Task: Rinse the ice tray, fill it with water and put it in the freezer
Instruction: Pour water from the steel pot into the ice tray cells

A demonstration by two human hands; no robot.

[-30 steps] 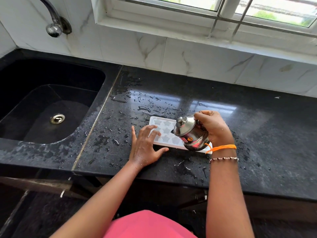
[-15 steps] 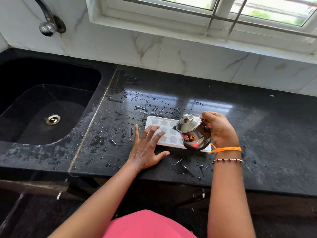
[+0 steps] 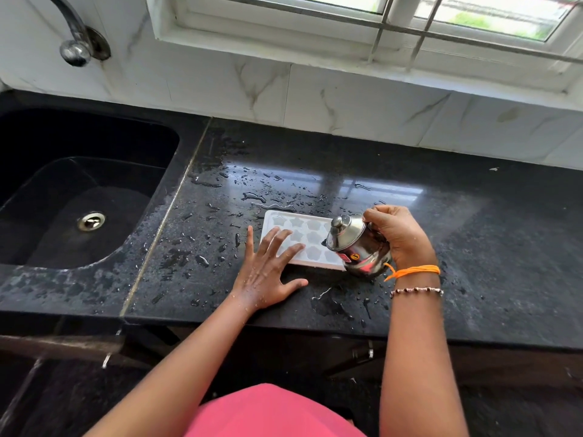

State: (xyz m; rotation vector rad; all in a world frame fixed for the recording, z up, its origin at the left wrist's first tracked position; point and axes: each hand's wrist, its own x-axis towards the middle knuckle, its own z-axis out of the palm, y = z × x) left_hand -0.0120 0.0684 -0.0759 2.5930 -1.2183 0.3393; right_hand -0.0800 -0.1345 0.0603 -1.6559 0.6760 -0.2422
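Observation:
A white ice tray [image 3: 310, 236] with star-shaped cells lies flat on the wet black counter [image 3: 473, 247]. My left hand [image 3: 268, 269] rests flat, fingers spread, on the tray's left near corner. My right hand [image 3: 400, 236] grips a small steel lidded pot [image 3: 356, 244] by its handle side. The pot is tilted left over the tray's right end and hides that end. I cannot make out a stream of water.
A black sink [image 3: 79, 197] with a metal drain [image 3: 91, 220] lies at the left. The steel tap [image 3: 74, 42] juts from the marble wall above it. A window [image 3: 378, 17] runs along the back. Water drops dot the counter around the tray.
The pot has stood up a little from its steeper tilt and shifted slightly right over the tray. My left hand has stayed pressed on the tray.

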